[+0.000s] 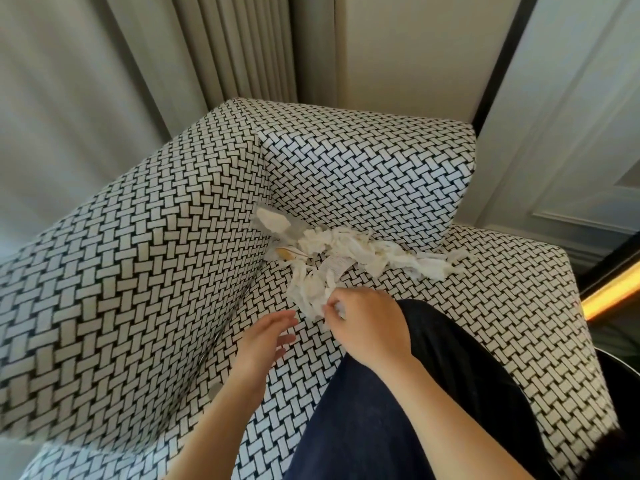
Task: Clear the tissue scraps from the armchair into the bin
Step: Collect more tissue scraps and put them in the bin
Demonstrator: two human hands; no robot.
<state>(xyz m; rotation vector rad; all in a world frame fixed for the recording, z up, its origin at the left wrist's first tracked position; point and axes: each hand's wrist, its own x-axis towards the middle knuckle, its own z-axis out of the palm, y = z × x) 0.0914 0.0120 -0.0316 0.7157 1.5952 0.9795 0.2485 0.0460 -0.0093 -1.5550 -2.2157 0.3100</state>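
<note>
— Black-and-white woven fabric covers the armchair (121, 271); grey curtains (69, 98) hang at upper left.
— And the tissue scraps (349, 252)?
— Heaped mid-frame in the seat's back corner. The right hand (369, 329) pinches their near end; the left hand (265, 344) hovers beside, fingers straight.

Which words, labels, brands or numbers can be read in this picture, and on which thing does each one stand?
No text can be read here.
Paper slip among the tissue scraps on the armchair: faint grey marks that may be print, too small and blurred to read.
Armchair fabric: a black and white woven pattern only, no letters or label in view.
</note>
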